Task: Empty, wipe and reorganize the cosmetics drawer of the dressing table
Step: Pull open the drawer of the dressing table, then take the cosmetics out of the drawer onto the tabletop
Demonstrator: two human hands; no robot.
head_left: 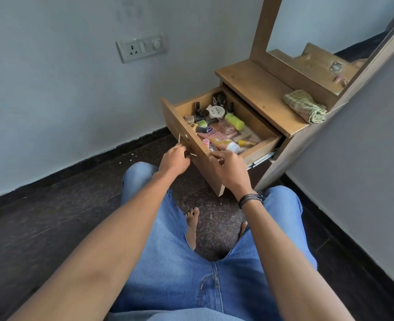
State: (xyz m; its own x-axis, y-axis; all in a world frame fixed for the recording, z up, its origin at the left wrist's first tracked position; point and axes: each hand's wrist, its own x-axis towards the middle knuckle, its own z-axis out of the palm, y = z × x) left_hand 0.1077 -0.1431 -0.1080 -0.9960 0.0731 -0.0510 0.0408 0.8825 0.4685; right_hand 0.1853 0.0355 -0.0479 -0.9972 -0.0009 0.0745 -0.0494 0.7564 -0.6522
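My left hand (pixel 174 159) is gripping the handle (pixel 181 141), fingers curled round the bar. My right hand (pixel 229 169) is resting on the top edge of the drawer (pixel 262 146) front, fingertips dipping over it; can't tell if it's pinching anything. The drawer is standing pulled well out of the table (pixel 256 89), right in front of me.

Progress: barely starting, I'd say. The drawer's open, but the cosmetics (pixel 216 128) are all lying inside in a jumble, so emptying, wiping & re-sorting are all waiting.

Counts: 1 drawer, 1 handle, 2 hands on it. Inside: 1 green bottle (pixel 234 121), 1 white jar (pixel 216 111), approx 3 dark polish bottles standing at the back, plus tubes too piled to count. Further back, 1 folded cloth (pixel 305 106) is lying on the tabletop below 1 mirror (pixel 318 24).
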